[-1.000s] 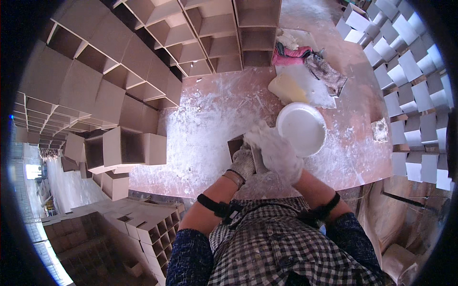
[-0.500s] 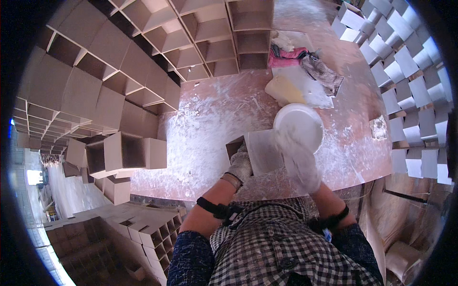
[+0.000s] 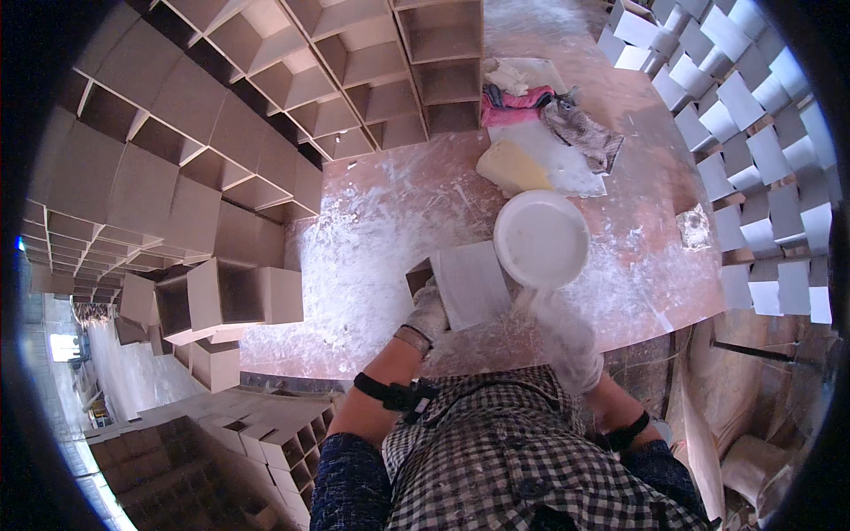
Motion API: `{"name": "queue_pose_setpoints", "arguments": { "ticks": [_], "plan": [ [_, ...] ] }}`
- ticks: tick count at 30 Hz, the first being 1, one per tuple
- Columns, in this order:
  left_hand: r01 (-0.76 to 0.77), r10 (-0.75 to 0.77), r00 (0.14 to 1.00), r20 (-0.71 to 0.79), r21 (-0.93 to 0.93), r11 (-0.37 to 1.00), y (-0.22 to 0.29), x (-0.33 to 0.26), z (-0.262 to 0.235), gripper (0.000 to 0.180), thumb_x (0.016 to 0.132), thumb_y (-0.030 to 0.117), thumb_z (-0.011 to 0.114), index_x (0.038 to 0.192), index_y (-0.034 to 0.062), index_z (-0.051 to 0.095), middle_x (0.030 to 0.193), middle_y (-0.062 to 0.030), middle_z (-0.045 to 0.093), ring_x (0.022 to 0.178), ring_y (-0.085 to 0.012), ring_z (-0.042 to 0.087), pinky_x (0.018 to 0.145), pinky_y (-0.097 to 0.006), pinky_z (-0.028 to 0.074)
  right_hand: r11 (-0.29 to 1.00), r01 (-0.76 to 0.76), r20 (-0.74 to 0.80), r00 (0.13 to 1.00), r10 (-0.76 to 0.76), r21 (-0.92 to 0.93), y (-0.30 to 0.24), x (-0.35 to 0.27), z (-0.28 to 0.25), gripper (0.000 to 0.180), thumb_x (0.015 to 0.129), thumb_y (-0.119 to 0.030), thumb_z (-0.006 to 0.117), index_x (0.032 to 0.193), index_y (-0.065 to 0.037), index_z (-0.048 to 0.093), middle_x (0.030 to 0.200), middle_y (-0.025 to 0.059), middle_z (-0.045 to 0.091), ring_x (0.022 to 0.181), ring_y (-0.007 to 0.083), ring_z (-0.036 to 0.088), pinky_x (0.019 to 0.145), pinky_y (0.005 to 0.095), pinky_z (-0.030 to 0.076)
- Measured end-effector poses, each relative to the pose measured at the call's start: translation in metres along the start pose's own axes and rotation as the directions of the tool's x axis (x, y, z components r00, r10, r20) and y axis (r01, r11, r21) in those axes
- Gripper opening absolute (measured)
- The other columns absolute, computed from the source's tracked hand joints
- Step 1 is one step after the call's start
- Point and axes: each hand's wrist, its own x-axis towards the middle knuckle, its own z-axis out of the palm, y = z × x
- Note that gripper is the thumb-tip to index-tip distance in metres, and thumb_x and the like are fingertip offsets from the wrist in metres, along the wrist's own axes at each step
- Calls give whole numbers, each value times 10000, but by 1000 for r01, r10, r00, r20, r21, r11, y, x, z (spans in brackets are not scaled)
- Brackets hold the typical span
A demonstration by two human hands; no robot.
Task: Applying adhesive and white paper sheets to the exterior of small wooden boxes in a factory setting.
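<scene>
Reddish tabletop (image 3: 363, 239), patchy w/ white powder; its near edge curves just below both gloved hands. It stretches fwd & left of L hand (image 3: 430, 316) to stacked open boxes (image 3: 452, 80); loose boxes (image 3: 283, 296) stand well to that hand's left. Right of R hand (image 3: 567, 341), it runs on to a stack of pale boxes (image 3: 770, 155).

L hand grasps a small box (image 3: 475, 283) at its open end, fingers partly hidden. The box lies btwn & slightly fwd of the hands: flat-sided, squarish, pale grey, opening to the left. R hand, blurred, is near its right side; can't tell if clenched or loose. Fwd of R hand, close by the box: a round, smooth white bowl (image 3: 542, 237). Farther fwd: yellowish sheet (image 3: 512, 168), crumpled pink cloth (image 3: 518, 113), rumpled brown cloth (image 3: 586, 134).
</scene>
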Motion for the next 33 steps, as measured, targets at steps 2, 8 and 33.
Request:
{"name": "queue_pose_setpoints", "arguments": {
  "ticks": [2, 8, 33],
  "plan": [
    [78, -70, 996, 59, -158, 984, 28, -3, -2, 486, 888, 344, 545, 1291, 78, 499, 1272, -135, 533, 1154, -277, 525, 941, -359, 441, 995, -96, -215, 972, 93, -2, 29, 16, -11, 388, 777, 58, 545, 1136, -87, 564, 1087, 130, 597, 967, 265, 596, 783, 281, 486],
    [276, -354, 934, 42, -714, 644, 131, -27, -8, 367, 979, 260, 431, 1302, 87, 463, 1254, -114, 545, 1133, -245, 540, 943, -334, 456, 945, -327, -101, 940, 326, 10, 104, 33, 16, 341, 840, -88, 567, 1179, -123, 572, 1030, 132, 639, 894, 301, 625, 777, 364, 507],
    [147, -131, 989, 66, -393, 908, 40, -24, 6, 426, 920, 369, 476, 1229, 82, 538, 1228, -125, 572, 1078, -266, 578, 853, -391, 496, 572, -697, 384, 716, 582, 433, 27, 12, -98, 270, 775, -34, 604, 1044, -21, 627, 1079, 154, 646, 1032, 250, 611, 839, 321, 503]
  ]
}}
